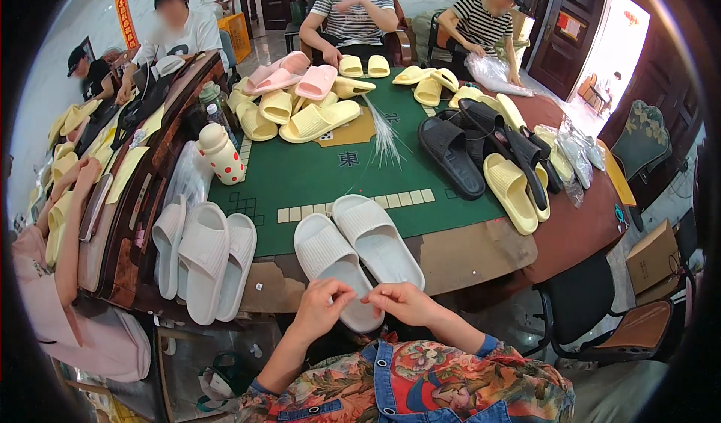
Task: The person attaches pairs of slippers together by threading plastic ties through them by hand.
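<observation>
A pair of white slide slippers lies at the table's near edge, one (pixel 332 261) on the left and one (pixel 376 237) on the right. My left hand (pixel 322 306) and my right hand (pixel 399 300) meet over the heel of the left slipper, fingertips pinched together on something too small to make out. The heel of that slipper hangs over the table edge between my hands.
The green table (pixel 315 175) holds pink (pixel 315 82), yellow (pixel 319 120) and black (pixel 451 156) slippers, a spotted bottle (pixel 221 152) and a bundle of thin plastic ties (pixel 384 139). More white slippers (pixel 204 258) lie at left. Other people sit around. A chair (pixel 601 325) stands at right.
</observation>
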Demonstrator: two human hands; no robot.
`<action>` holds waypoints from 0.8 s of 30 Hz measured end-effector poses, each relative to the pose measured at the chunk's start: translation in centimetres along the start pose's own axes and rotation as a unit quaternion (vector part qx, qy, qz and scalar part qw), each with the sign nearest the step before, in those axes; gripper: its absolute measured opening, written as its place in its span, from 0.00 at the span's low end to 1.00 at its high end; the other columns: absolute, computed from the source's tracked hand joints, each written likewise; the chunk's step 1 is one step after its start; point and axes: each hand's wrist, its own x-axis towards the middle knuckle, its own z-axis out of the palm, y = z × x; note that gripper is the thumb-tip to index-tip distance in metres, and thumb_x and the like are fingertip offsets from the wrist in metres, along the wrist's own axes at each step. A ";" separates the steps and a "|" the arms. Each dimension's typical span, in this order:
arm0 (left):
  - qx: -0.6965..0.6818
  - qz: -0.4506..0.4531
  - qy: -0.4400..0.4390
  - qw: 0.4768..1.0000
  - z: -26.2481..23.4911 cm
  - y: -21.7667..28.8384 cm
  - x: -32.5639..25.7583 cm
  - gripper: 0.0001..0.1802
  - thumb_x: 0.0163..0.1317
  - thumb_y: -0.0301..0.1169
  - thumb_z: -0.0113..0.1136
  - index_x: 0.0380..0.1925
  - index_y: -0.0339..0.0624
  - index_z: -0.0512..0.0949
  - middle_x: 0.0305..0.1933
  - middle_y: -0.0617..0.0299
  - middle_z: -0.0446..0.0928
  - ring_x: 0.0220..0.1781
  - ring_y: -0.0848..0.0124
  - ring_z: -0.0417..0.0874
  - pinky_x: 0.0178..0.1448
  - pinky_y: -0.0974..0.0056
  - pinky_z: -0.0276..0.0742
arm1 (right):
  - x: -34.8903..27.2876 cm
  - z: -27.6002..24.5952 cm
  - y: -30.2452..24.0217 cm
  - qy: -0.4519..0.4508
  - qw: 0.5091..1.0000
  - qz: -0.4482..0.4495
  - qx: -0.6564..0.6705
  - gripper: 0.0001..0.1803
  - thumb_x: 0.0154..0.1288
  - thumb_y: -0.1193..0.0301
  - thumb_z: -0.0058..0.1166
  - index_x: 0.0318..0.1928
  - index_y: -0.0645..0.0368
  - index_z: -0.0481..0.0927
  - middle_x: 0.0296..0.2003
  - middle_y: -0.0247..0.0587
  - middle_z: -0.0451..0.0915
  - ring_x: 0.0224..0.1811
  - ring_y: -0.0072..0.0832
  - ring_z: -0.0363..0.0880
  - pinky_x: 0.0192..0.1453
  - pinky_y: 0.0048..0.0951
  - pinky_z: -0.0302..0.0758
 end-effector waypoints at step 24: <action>0.076 -0.169 0.139 0.973 -2.1 -12.9 7.4 0.12 0.59 0.33 0.47 0.31 0.37 0.76 0.27 0.54 0.78 0.32 0.57 0.76 0.39 0.58 0.70 | 5.9 2.5 2.9 0.110 0.898 0.081 -0.419 0.13 0.54 0.67 0.46 0.24 0.66 0.75 0.23 0.57 0.76 0.28 0.50 0.77 0.34 0.45 0.74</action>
